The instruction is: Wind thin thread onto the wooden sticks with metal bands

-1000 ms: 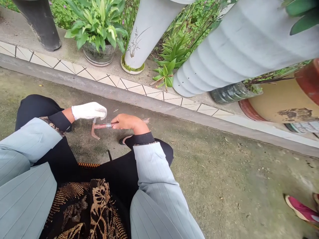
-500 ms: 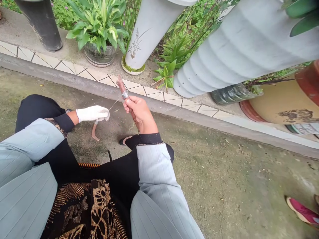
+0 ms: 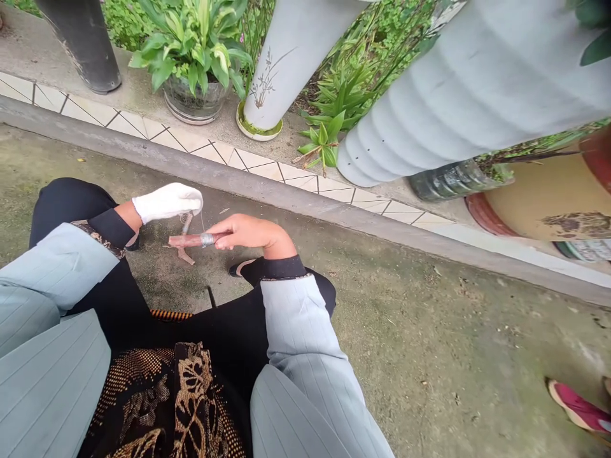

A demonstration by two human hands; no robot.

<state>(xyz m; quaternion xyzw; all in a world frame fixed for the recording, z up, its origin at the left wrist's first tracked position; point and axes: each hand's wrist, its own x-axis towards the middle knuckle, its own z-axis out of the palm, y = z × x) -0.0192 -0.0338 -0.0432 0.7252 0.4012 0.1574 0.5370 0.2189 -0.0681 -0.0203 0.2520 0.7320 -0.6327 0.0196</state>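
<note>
My left hand (image 3: 169, 202), in a white glove, is closed with its fingers pinched on a thin strand of thread or wire. The strand runs from its fingertips to a silvery winding (image 3: 207, 240) around a reddish-brown stick (image 3: 187, 241). My bare right hand (image 3: 245, 232) is wrapped around that stick just right of the winding, holding it nearly level. Below my left hand and partly behind the stick is a bent brown piece of wood (image 3: 186, 256) with a pale wrapping. I cannot tell whether my left hand also holds it.
Ahead runs a low tiled ledge (image 3: 258, 166) with a leafy potted plant (image 3: 195, 105), a tall white planter (image 3: 281, 70), a large ribbed grey planter (image 3: 405, 121) and a tan pot (image 3: 539, 197). Another person's red shoe (image 3: 575, 404) is on the concrete floor (image 3: 429, 356) at right.
My right hand tipped the stick upright half a second ago and has now swung it back level, its end pointing left. My left hand rose slightly, keeping the strand.
</note>
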